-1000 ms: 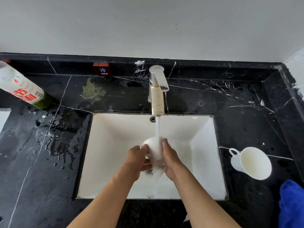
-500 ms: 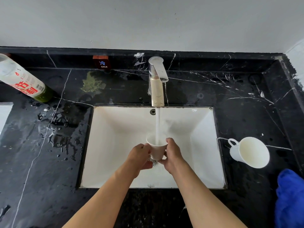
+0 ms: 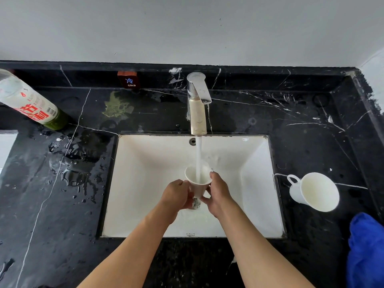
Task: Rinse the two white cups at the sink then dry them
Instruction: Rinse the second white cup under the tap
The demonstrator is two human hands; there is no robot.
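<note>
The left hand (image 3: 176,194) and the right hand (image 3: 218,194) together hold a small white tapered ceramic cup (image 3: 197,179) over the middle of the white rectangular sink basin (image 3: 145,173), fingers curled round its lower wall from either side, the right thumb lying against its rim. The cup stands upright, mouth up, glossy and wet, wide at the rim and narrowing toward the base, which is hidden between the fingers; its handle cannot be seen. A thin stream of water (image 3: 198,154) falls straight from the chrome tap (image 3: 197,104) into the cup's mouth. Just below the hands the metal drain (image 3: 195,203) shows. The basin has open white floor to the left and right of the hands, and its sloped walls rise to a dark edge on all four sides. Round it runs the black marble surface (image 3: 301,125), veined white and wet with droplets on the left. On the right, near the basin's edge but apart from it, the second white handled ceramic cup (image 3: 313,191) lies tilted on its side, mouth toward the camera, handle to the left. A crumpled blue cloth (image 3: 365,252) sits at the near right edge. At far left stands a white bottle with red lettering and a green base (image 3: 31,104).
</note>
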